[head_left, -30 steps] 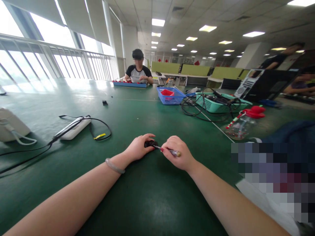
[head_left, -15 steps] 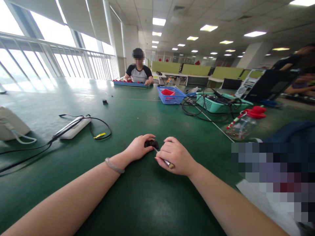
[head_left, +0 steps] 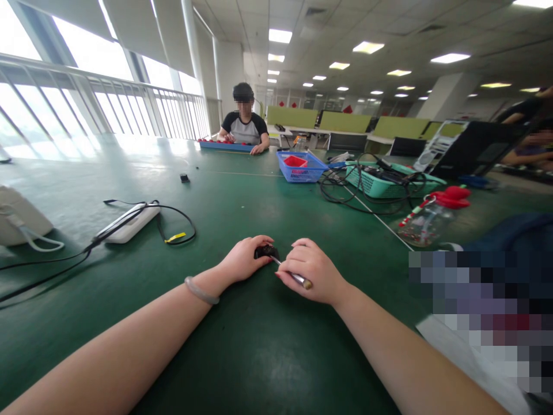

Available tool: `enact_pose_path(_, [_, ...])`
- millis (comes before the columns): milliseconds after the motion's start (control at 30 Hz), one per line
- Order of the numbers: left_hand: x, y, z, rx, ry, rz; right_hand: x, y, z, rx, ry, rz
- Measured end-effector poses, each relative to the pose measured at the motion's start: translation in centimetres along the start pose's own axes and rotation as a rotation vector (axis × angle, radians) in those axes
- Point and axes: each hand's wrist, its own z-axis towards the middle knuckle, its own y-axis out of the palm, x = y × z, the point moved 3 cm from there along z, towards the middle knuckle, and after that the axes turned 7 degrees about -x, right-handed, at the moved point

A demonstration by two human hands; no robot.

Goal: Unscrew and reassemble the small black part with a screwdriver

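Near the middle of the table, my left hand (head_left: 247,259) holds a small black part (head_left: 266,252) between thumb and fingers. Its upper face looks hollow or uneven; the details are too small to tell. In my right hand (head_left: 309,270) is a slim screwdriver-like tool (head_left: 301,280), with a thin metal shaft and a tan rear end. The tool's thin end meets the near right side of the black part. Whether it is inside or only touching, I cannot tell. My right fingers are curled around the tool's handle.
On the left lie a white power strip (head_left: 132,223) and black cables. Beyond my hands are a blue basket (head_left: 300,173), a green basket (head_left: 371,185) with cables and a red-lidded bottle (head_left: 425,222). A small black piece (head_left: 185,178) lies farther off. Across the table sits a person (head_left: 244,128).
My right hand and the tool have shifted slightly to the right, and the tool's rear end has risen a little. My left hand stays on the black part.
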Motion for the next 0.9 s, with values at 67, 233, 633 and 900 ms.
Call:
enact_pose_path(67, [0.1,0.0,0.0,-0.003,0.0,0.019,0.8,0.0,-0.2,0.047,0.064,0.093])
enact_pose_path(233, [0.4,-0.2,0.0,-0.018,-0.006,0.081,2.6,0.3,-0.8,0.194,0.294,0.308])
enact_pose_path(633, [0.6,-0.2,-0.1,-0.02,0.01,0.121,2.0,0.3,-0.8,0.176,0.124,0.208])
enact_pose_path(900, [0.4,-0.1,-0.1,-0.002,0.011,0.116,1.0,-0.4,-0.5,0.121,0.001,0.03])
